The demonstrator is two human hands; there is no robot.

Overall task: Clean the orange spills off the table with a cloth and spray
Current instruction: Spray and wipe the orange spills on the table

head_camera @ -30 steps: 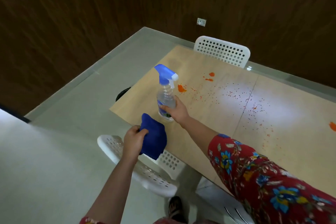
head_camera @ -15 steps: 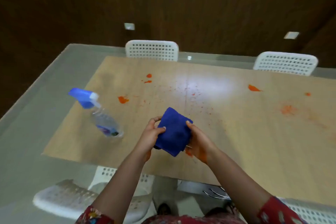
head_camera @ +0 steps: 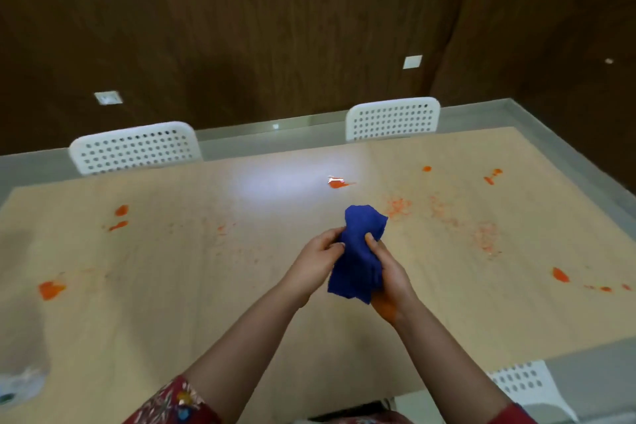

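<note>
The room has dark brown wood-panel walls [head_camera: 241, 27] with several small white plates fixed on them, and a pale grey floor [head_camera: 568, 120] that shows beyond the far and right edges of the table. The light wooden table [head_camera: 172, 303] fills most of the view. A bright patch of reflected light lies on its far middle part.

Two white perforated chairs stand at the far side of the table, one on the left [head_camera: 134, 148] and one on the right [head_camera: 392, 118], both with the backrest against the table edge. A part of a third white chair [head_camera: 526, 385] shows at the near right corner.

The orange spills [head_camera: 339, 183] are spread over the table: thick blobs at the far middle, at the far left, at the near left and at the right edge, and thin smeared traces right of the centre.

At the lower left corner a blurred clear object [head_camera: 20, 385] stands on the table; I cannot tell what it is.

Above the middle of the table, both hands hold a dark blue cloth [head_camera: 358, 251], which is bunched and does not touch the surface. The left hand [head_camera: 318, 262] pinches its left edge with the fingers. The right hand [head_camera: 390, 272] grips it from the right, with the thumb on top. An orange stain is on the heel of the right hand. Red flowered sleeves [head_camera: 172, 403] show at the bottom edge.
</note>
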